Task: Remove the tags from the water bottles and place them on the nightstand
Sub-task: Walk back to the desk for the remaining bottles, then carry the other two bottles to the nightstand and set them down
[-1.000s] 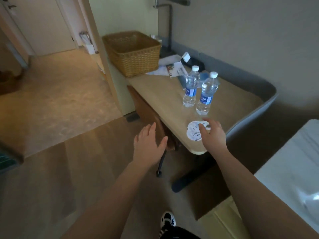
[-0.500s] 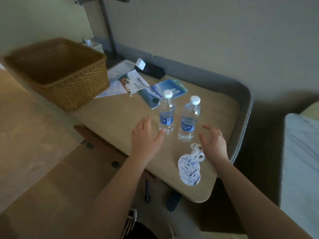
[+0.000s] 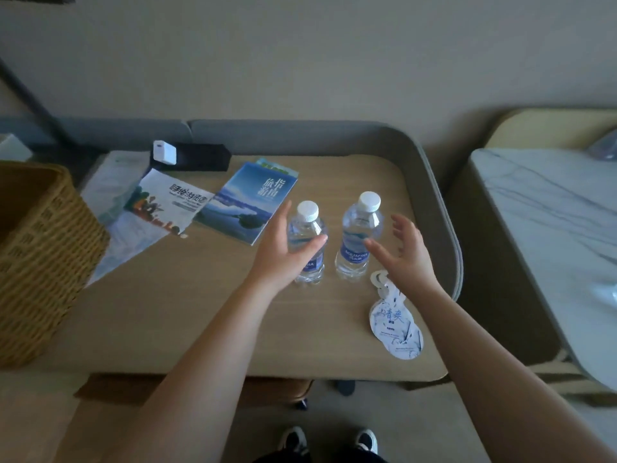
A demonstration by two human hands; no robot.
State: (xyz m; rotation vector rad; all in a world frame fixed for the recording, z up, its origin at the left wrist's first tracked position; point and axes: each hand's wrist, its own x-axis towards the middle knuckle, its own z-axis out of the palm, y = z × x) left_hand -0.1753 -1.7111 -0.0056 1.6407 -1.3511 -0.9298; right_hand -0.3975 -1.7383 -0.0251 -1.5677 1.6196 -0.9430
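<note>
Two clear water bottles with white caps and blue labels stand upright side by side on the wooden table point(image 3: 187, 315). My left hand point(image 3: 283, 252) is cupped at the left bottle point(image 3: 309, 228), with the thumb across its front and the fingers straight along its left side, not closed. My right hand point(image 3: 407, 259) hovers open with spread fingers just right of the right bottle point(image 3: 357, 248). Two white round tags point(image 3: 395, 324) with blue print lie flat, overlapping, on the table near its front right corner, under my right wrist. The marble-topped nightstand point(image 3: 541, 228) is at the right.
A wicker basket point(image 3: 43, 255) stands at the table's left end. Brochures point(image 3: 260, 202) and leaflets point(image 3: 167, 202) lie behind the bottles, with a black box point(image 3: 200, 157) and a white charger point(image 3: 164, 152) at the back. A grey padded rim point(image 3: 444, 208) bounds the table's back and right.
The view has come closer over the table. My right hand left the tags and rose beside the right bottle. My left hand moved forward to the left bottle.
</note>
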